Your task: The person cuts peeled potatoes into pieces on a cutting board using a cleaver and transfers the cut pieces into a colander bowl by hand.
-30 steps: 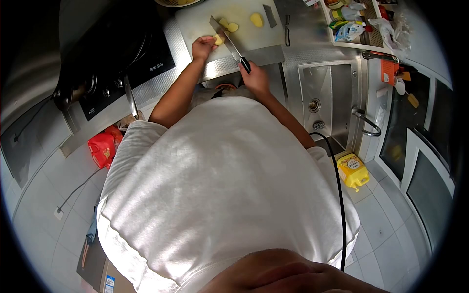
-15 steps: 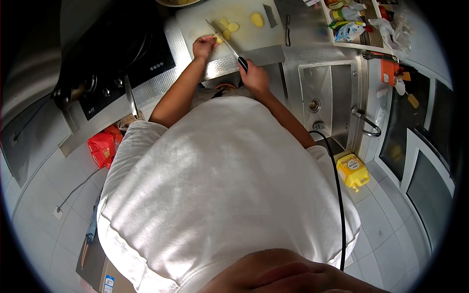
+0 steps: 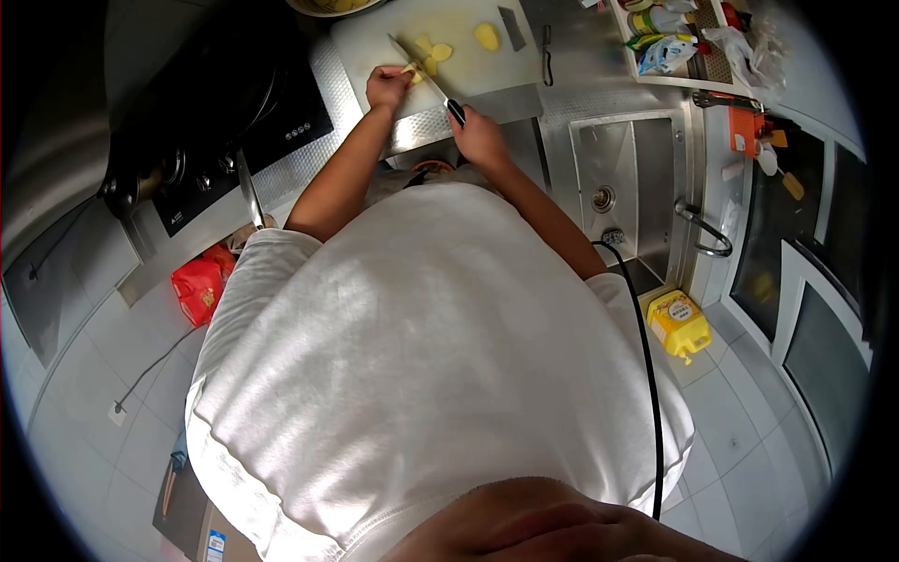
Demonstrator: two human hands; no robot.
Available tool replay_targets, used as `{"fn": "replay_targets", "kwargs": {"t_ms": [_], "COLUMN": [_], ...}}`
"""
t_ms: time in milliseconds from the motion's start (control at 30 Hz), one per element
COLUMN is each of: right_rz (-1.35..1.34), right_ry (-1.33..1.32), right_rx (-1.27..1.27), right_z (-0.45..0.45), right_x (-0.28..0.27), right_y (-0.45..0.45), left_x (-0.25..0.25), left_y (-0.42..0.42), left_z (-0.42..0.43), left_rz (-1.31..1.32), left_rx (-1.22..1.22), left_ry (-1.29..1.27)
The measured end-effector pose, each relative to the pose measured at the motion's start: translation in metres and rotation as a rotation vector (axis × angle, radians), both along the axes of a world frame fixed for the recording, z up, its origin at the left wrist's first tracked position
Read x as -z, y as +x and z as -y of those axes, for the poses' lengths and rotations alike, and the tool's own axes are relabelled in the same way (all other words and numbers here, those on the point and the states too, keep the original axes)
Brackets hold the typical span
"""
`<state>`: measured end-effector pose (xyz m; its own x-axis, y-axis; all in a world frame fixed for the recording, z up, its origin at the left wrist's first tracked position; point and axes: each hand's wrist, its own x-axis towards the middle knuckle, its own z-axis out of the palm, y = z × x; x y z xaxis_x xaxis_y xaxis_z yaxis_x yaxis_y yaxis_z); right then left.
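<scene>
My right hand (image 3: pixel 479 139) is closed round the black handle of a knife (image 3: pixel 430 83), whose blade points up and left over the cutting board (image 3: pixel 468 80). The fingers of my left hand (image 3: pixel 387 89) pinch a small yellow potato piece (image 3: pixel 416 77) against the blade's left side. Just beyond the blade lie several cut yellow pieces (image 3: pixel 441 52). Farther right on the board is a larger rounded yellow piece (image 3: pixel 486 36), beside the dark slot near the board's corner.
A bowl (image 3: pixel 328 7) stands at the top edge. On the left is a black stove (image 3: pixel 253 112); on the right are a steel sink (image 3: pixel 609 169) and a tray (image 3: pixel 646 80) of bottles and bags. A yellow jug (image 3: pixel 680 323) stands below the sink.
A further cut piece has come to lie beside the blade since the first frame. The knife blade has shifted left and turned edge-on. The whole view has shifted slightly.
</scene>
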<state>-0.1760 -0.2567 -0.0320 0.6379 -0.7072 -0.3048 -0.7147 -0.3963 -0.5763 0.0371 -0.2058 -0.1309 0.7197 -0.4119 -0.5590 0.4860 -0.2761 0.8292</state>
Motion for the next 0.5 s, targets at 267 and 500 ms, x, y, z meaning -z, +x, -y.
{"fn": "replay_targets", "kwargs": {"t_ms": [267, 500], "right_rz": [0.111, 0.181], "right_ry": [0.344, 1.013], "right_rx": [0.106, 0.300], "right_z": [0.037, 0.059], "right_x": [0.050, 0.036], "right_y": [-0.004, -0.017], "left_x": [-0.004, 0.000], "left_y": [0.009, 0.018], "left_z": [-0.007, -0.027], "left_rz": [-0.077, -0.176], "left_rx": [0.038, -0.003], "left_ry": [0.012, -0.065]}}
